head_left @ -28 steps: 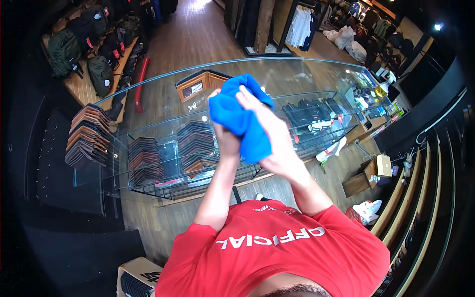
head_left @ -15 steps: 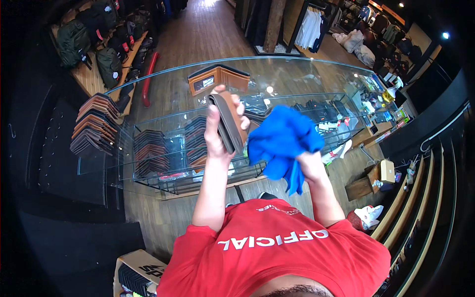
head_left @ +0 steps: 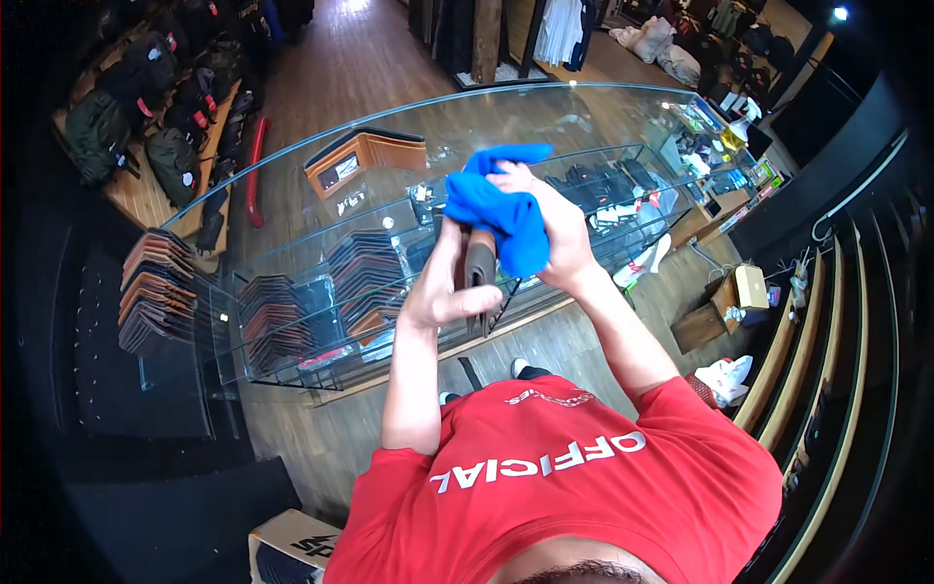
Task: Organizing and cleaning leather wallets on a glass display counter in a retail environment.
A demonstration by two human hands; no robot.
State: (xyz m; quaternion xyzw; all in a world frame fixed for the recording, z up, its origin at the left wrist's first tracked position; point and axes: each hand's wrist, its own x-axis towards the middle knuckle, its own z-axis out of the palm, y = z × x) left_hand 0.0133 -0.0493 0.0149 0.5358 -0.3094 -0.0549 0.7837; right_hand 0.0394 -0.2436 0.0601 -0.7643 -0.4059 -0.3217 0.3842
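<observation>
My left hand (head_left: 443, 287) is closed round a folded brown and grey wallet (head_left: 480, 268), held up on edge above the near side of the glass counter. A bright blue cloth (head_left: 506, 214) is bunched in my right hand (head_left: 562, 229), its fingers bent over the top of it. The cloth rests against the upper part of the wallet and hides that end. Beyond my hands, an open tan wallet (head_left: 394, 153) stands on the glass top.
The glass display counter (head_left: 282, 226) holds rows of wallets (head_left: 365, 268) on its shelf. More wallets (head_left: 156, 287) are stacked at its left end. A spray bottle (head_left: 736, 127) stands far right. Backpacks (head_left: 175, 161) line the left wall; a cardboard box (head_left: 292, 540) sits lower left.
My right hand has brought the blue cloth leftward onto the wallet. My left hand has turned the wallet more edge-on and lowered it slightly. The view has shifted a little.
</observation>
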